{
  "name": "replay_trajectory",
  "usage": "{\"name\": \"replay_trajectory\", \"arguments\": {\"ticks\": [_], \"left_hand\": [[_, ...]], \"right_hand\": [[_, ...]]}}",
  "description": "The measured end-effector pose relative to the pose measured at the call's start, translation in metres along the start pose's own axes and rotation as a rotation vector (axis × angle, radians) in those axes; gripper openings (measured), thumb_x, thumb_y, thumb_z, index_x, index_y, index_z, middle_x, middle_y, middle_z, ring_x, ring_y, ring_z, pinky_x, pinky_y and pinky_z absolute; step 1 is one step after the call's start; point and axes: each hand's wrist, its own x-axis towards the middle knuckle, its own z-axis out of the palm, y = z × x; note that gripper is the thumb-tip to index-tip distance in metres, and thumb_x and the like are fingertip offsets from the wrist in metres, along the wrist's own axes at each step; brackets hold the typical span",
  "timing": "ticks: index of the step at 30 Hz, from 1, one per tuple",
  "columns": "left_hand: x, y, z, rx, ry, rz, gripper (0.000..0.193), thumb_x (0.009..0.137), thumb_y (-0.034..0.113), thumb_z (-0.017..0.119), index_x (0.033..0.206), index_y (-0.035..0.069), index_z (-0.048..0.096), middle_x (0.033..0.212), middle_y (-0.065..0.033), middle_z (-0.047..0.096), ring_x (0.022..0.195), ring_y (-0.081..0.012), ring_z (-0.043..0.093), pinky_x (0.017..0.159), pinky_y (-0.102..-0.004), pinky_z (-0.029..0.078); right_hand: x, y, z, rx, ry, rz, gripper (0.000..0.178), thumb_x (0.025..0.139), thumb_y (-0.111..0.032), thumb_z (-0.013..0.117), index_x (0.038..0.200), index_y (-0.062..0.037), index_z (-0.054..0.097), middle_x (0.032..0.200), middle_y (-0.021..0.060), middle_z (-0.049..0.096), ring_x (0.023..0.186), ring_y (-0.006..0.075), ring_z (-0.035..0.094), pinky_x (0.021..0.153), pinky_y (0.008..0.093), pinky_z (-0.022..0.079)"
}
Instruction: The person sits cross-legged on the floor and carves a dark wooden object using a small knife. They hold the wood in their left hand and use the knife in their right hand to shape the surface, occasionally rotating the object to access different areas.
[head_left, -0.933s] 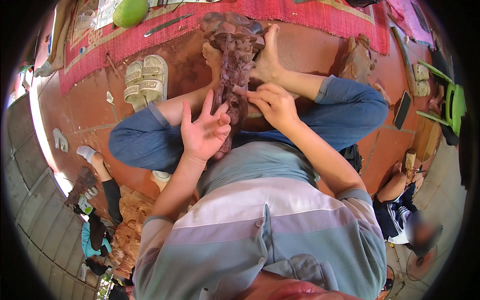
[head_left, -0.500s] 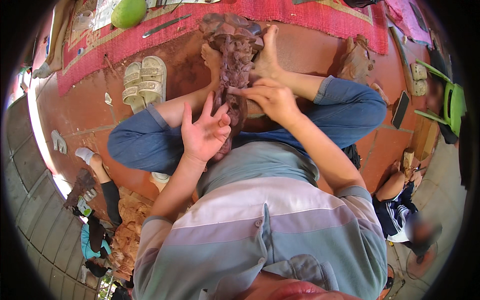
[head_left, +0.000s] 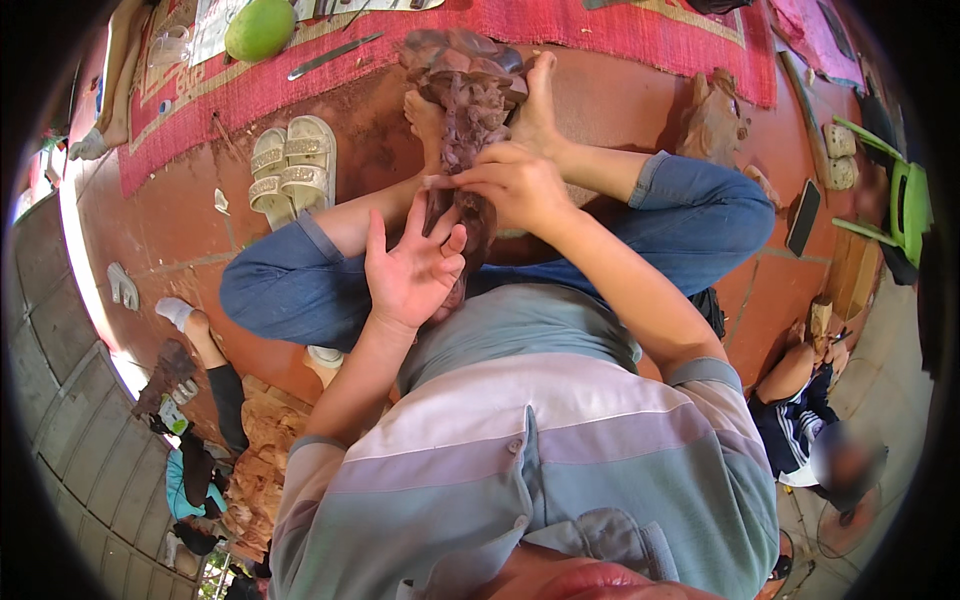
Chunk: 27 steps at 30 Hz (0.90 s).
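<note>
Red floor tiles surround the dark carving between the bent legs, where I see the pinched right hand has slid toward the finger-spread left hand, shifting the work leftward.

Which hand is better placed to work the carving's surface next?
Probably the right hand: it reaches across the dark wooden carving, back of the hand up, fingers drawn together. The left hand is palm up with its fingers spread.
</note>
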Motion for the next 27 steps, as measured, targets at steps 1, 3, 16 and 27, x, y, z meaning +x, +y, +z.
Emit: {"name": "replay_trajectory", "arguments": {"ticks": [1,3,16,27], "left_hand": [[0.000,0.000,-0.001,0.004,0.008,-0.005,0.065,0.087,0.065,0.041,0.139,0.026,0.035,0.135,-0.0106,0.042,0.102,-0.0291,0.055,0.063,-0.0284,0.040],[0.000,-0.001,-0.001,0.023,0.029,0.000,0.065,0.087,0.065,0.040,0.138,0.025,0.036,0.135,-0.0111,0.043,0.102,-0.0289,0.055,0.063,-0.0282,0.040],[0.003,0.002,-0.005,0.006,0.041,-0.012,0.065,0.087,0.064,0.042,0.137,0.023,0.037,0.133,-0.0137,0.043,0.102,-0.0287,0.055,0.063,-0.0279,0.040],[0.001,0.003,-0.002,0.019,0.033,0.001,0.068,0.087,0.062,0.044,0.140,0.023,0.032,0.132,-0.0148,0.040,0.105,-0.0289,0.054,0.063,-0.0272,0.040]], "right_hand": [[-0.008,0.006,-0.007,0.001,0.015,0.013,0.012,0.073,-0.014,0.069,0.084,-0.0143,0.073,0.078,0.0022,0.062,0.074,0.0221,0.061,0.066,0.0336,0.049],[-0.017,0.008,-0.014,-0.011,0.015,0.071,0.011,0.073,-0.013,0.070,0.083,-0.0139,0.073,0.078,0.0029,0.062,0.072,0.0225,0.061,0.065,0.0336,0.050],[-0.021,0.016,-0.012,0.043,0.044,0.048,0.011,0.073,-0.011,0.069,0.082,-0.0140,0.073,0.077,0.0028,0.062,0.074,0.0220,0.060,0.065,0.0347,0.048],[-0.029,0.023,-0.008,-0.027,0.046,-0.054,0.027,0.072,-0.005,0.064,0.095,-0.0159,0.072,0.084,0.0041,0.058,0.080,0.0236,0.056,0.070,0.0339,0.047]]}}
